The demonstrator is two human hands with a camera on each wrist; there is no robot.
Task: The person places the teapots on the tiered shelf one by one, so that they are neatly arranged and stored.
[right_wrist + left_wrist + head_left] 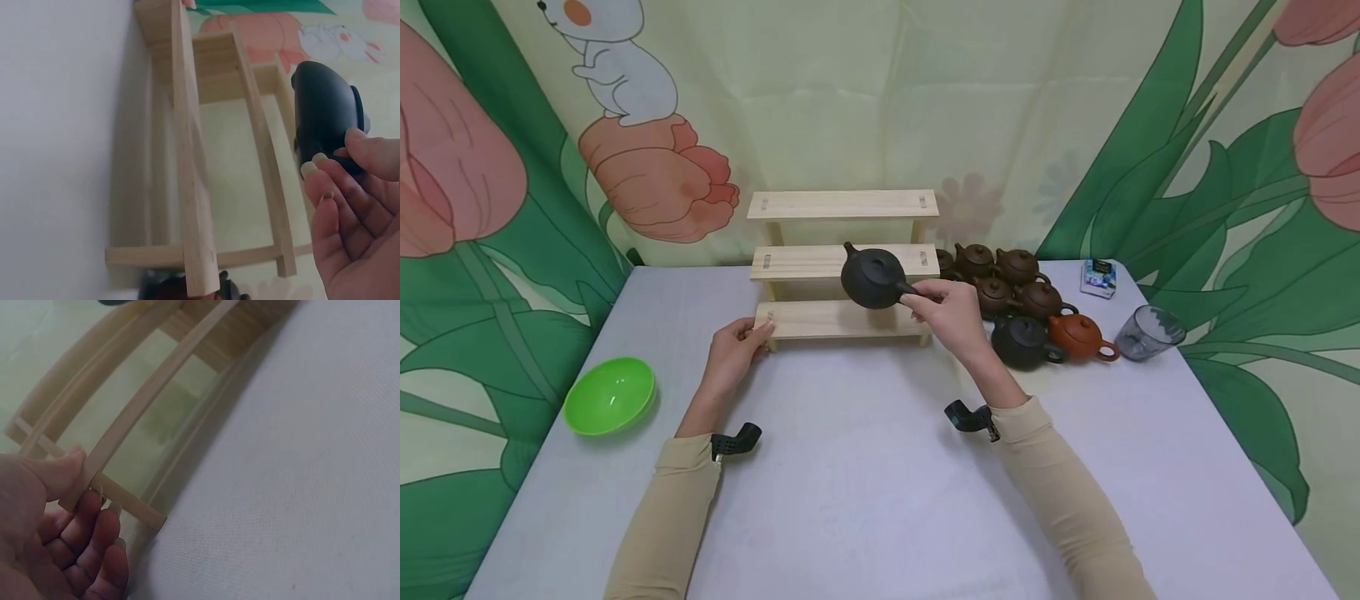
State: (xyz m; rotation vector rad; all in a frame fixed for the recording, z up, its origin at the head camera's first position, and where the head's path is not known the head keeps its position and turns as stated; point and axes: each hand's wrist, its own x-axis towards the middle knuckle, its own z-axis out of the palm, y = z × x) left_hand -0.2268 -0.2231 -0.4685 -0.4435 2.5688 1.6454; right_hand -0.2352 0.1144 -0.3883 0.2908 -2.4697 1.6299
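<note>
At far left, a bright green bowl point(610, 397) sits near the left edge of the white-covered surface point(850, 483). To its right, the left hand point(730, 356), with a black device point(737, 440) at its wrist, has its grip clamped on the left end of the lowest shelf of a pale wooden rack point(808, 320); the left wrist view shows the thumb on one side of the board and fingers curled at the other. The rack has three stepped shelves and stands toward the back of the surface. A black teapot point(874, 279) is held up over the rack, overlapping the middle and lowest shelves in the head view, its spout pointing left. The right hand point(951, 317) has its grip together on that pot's handle, pinched between thumb and fingers. Right of the rack, dark brown teapots point(1039, 300) cluster closely, with a second black teapot point(1022, 342) and a reddish-orange teapot point(1078, 336) in front. A small blue-and-white pack point(1099, 278) lies behind, and a tilted-looking grey glass point(1150, 333) is near the right edge.
</note>
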